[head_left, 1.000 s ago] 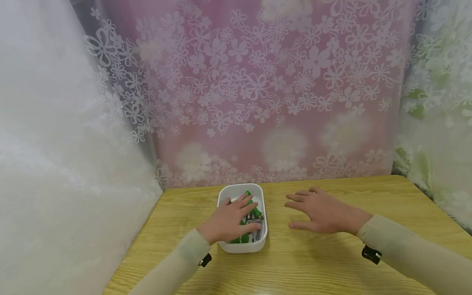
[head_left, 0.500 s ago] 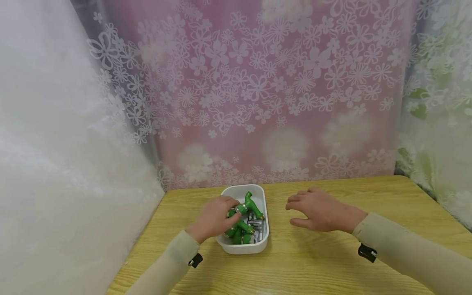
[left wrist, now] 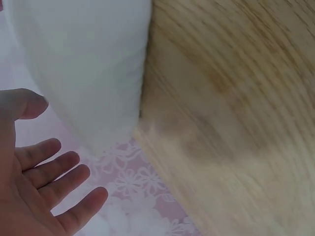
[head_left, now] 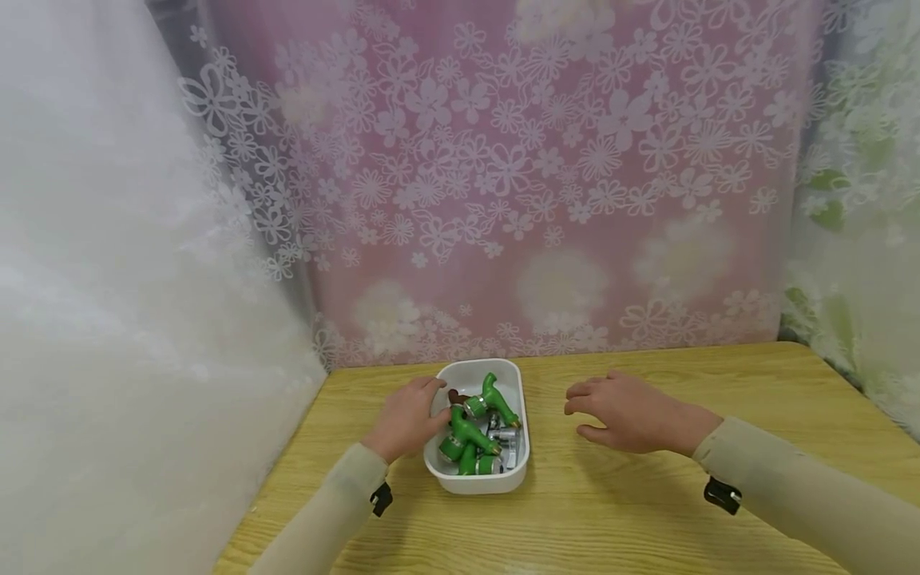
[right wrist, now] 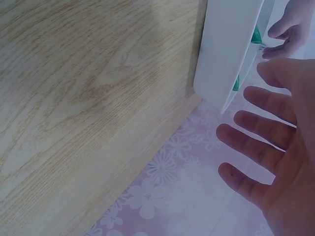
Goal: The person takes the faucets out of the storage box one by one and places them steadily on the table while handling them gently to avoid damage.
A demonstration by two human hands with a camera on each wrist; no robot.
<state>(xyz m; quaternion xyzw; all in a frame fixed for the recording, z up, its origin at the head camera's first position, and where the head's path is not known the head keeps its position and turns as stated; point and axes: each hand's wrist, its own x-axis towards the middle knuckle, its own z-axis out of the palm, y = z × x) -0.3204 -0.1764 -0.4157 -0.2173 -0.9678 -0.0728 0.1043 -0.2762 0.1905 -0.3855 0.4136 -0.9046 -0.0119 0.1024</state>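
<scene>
**Loaded tray flanked by two unloaded hands**

Clock positions are read from the head view, with 12 o'clock pointed away from the person. The white tray (head_left: 483, 485) is set on the wooden counter (head_left: 575, 511), near its far edge, with the long sides run roughly from 12 to 6.

Inside the tray, three green fittings are piled: the upper fitting (head_left: 496, 402) at 1 o'clock, the middle fitting (head_left: 465, 434) at 8 and the lower fitting (head_left: 489, 465) at 6. Chrome-coloured parts (head_left: 506, 435) are seated at 4 o'clock, and a brown piece (head_left: 456, 397) is lodged between 10 and 11. The pieces are laid across one another, presumably because no dividers are fitted; by the raised walls, rolling onto the counter is likely prevented.

The left hand (head_left: 405, 419) is positioned at 9 o'clock of the tray, just beside the rim. Its fingers are spread wide, slightly bent, and nothing is held; whether the rim is touched cannot be told. By this side placement, the contents are left uncovered.

The right hand (head_left: 632, 414) is held over the counter at 3 o'clock, apart from the tray. Its fingers are likewise wide and unloaded. By this two-sided stance, access from either flank is judged to be allowed.
</scene>
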